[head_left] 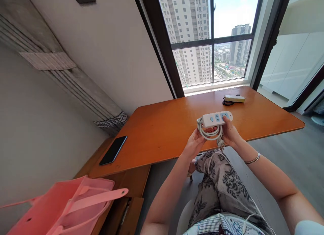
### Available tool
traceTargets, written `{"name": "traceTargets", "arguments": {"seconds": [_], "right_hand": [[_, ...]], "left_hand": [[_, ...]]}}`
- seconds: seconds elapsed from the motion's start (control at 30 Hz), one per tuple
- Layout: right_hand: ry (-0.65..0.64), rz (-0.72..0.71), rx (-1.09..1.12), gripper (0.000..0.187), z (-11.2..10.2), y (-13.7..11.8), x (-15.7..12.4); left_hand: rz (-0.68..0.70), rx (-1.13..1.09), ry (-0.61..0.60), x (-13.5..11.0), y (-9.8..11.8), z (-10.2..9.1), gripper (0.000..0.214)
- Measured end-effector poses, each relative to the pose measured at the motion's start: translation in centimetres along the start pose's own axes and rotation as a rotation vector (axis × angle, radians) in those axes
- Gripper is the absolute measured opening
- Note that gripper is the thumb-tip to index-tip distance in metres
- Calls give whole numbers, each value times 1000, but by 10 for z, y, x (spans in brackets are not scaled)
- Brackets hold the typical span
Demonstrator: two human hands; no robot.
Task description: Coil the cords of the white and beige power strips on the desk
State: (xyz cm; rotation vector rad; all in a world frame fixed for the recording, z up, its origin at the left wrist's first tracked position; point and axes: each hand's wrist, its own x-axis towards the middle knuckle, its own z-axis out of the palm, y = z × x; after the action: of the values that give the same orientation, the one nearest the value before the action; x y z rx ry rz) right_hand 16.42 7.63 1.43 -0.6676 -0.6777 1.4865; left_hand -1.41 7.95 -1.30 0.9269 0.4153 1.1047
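Note:
A white power strip [209,120] with pale blue sockets is held up over the near edge of the table. Its white cord [209,136] is wound in a coil beneath it, and the plug [220,142] hangs down on the right. My left hand [196,140] is closed around the coil and the strip's left underside. With the thumb on its face, my right hand [230,132] grips the strip's right end. Some fingers of both hands are hidden behind the strip and cord.
On the brown table [157,133] lie a second power strip [235,99] with a dark cord at the back right and a black tablet [113,150] at the left. A pink bag [60,198] stands at lower left. Windows [212,42] lie beyond the table.

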Motion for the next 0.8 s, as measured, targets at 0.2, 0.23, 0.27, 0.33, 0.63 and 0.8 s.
{"name": "traceTargets", "arguments": {"seconds": [0.2, 0.23, 0.27, 0.33, 0.63, 0.8], "right_hand": [[44, 17, -58, 39, 1, 0, -5], [40, 29, -78, 40, 0, -1, -6], [29, 46, -100, 42, -1, 0, -6], [2, 80, -143, 45, -3, 1, -8], [-56, 99, -159, 35, 0, 3, -17], [-73, 45, -91, 36, 2, 6, -17]], "left_hand": [[121, -52, 112, 3, -19, 11, 48], [141, -72, 132, 4, -19, 11, 41], [160, -98, 153, 4, -18, 12, 34], [184, -164, 188, 5, -15, 14, 20], [117, -344, 298, 10, 2, 28, 34], [110, -303, 301, 14, 2, 31, 34]]}}
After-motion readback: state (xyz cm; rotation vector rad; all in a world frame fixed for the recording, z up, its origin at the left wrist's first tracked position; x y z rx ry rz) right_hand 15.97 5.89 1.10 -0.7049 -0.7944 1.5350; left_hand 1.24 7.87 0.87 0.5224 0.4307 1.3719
